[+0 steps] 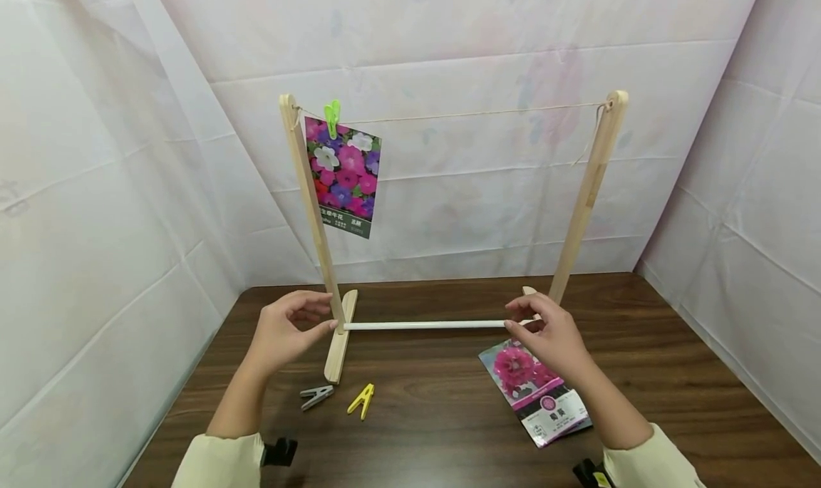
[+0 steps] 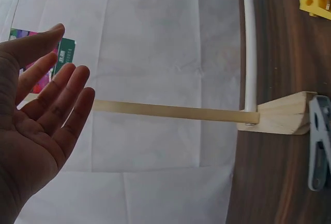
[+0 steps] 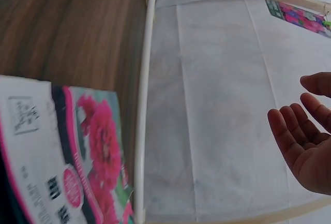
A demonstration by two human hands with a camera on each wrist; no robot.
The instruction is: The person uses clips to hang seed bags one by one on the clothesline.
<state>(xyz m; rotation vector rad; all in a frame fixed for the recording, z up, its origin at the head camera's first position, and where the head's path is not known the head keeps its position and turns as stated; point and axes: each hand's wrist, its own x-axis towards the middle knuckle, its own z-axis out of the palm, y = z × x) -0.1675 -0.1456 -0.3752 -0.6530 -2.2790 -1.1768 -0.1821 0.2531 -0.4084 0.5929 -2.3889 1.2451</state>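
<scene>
Across the middle of the head frame stands a wooden rack (image 1: 299,153), its left post (image 1: 315,219) and right post (image 1: 586,199) joined low by a white rod (image 1: 423,325) and high by a thin string (image 1: 474,115). Beside the left post, the left hand (image 1: 287,333) has its fingers loosely bent and the thumb well parted; by the lower right post, the right hand (image 1: 548,335) is likewise parted. Neither has hold of anything, as both wrist views show.

I judge the rack quite light but stiff, best taken low by both posts, near the rod; the string is probably too weak for lifting.

At upper left, a green clothespin (image 1: 332,120) holds a petunia seed packet (image 1: 346,174), which looks thin and easy to crease. At lower right of the frame, a hollyhock seed packet (image 1: 515,371) lies on the desk (image 1: 423,438); it may be slippery, so an edge is the safer hold. At lower left lie a grey clothespin (image 1: 318,395) and a yellow clothespin (image 1: 363,398), seemingly light, to be pinched at the handle ends.
</scene>
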